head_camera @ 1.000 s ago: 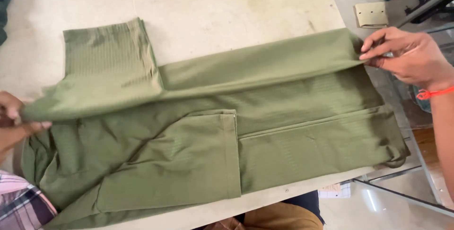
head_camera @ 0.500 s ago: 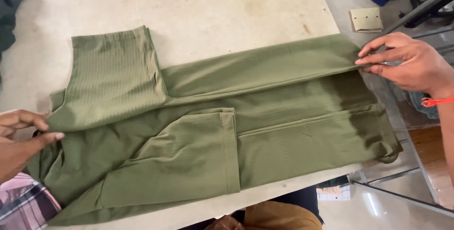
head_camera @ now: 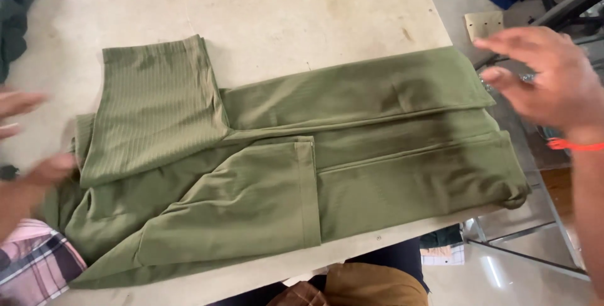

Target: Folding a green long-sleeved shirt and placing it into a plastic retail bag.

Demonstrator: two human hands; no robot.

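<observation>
An olive-green ribbed garment (head_camera: pixel 352 155) lay folded across a pale, stained table (head_camera: pixel 283 10), its long body running from the left edge to the right corner, where a bunched end hung just past the table's edge. One sleeve (head_camera: pixel 154 108) was folded upward over the body at the left, and a second flap with a stitched hem (head_camera: pixel 264 199) lay across the near half. No box, bin or tray showed in the view, only a dark green cloth (head_camera: pixel 16 16) heaped at the far left corner of the table. The right hand (head_camera: pixel 544 76), with a red thread around its wrist, hovered above the garment's right end, fingers spread and loose, holding nothing; it was blurred. The left hand (head_camera: pixel 28 149) was also blurred, beside the garment's left edge, fingers open and apart from the cloth, a plaid sleeve (head_camera: pixel 31 268) below it.
</observation>
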